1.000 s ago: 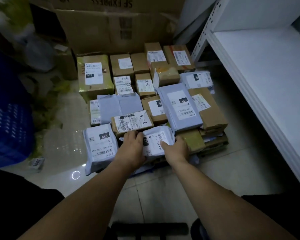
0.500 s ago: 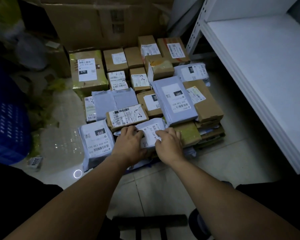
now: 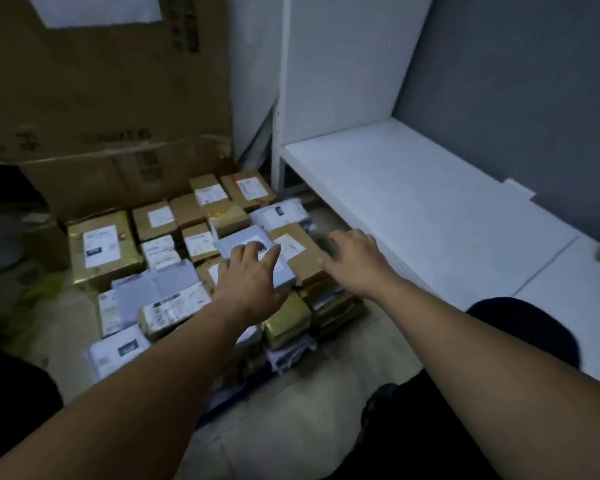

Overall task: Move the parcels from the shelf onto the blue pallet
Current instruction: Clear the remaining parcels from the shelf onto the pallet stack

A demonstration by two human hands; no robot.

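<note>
Parcels [image 3: 194, 244] are piled low on the floor left of centre, a tight mix of brown boxes and grey mailers with white labels. A bluish strip [image 3: 238, 389] pokes out under the near edge, probably the pallet, but it's too blurry to call. The white shelf [image 3: 413, 209] runs along the right, just beside the pile.

The person's left hand [image 3: 250, 282] hangs over a grey mailer [image 3: 243, 239] on top of the stack, fingers spread wide and gripping nothing; can't tell if the fingertips actually touch it. The right hand [image 3: 354, 258] is also splayed and not holding anything, over the right edge of a brown box [image 3: 302, 261] next to the shelf's front lip. Big cardboard cartons [image 3: 101, 98] stand at the far left behind it all.
</note>
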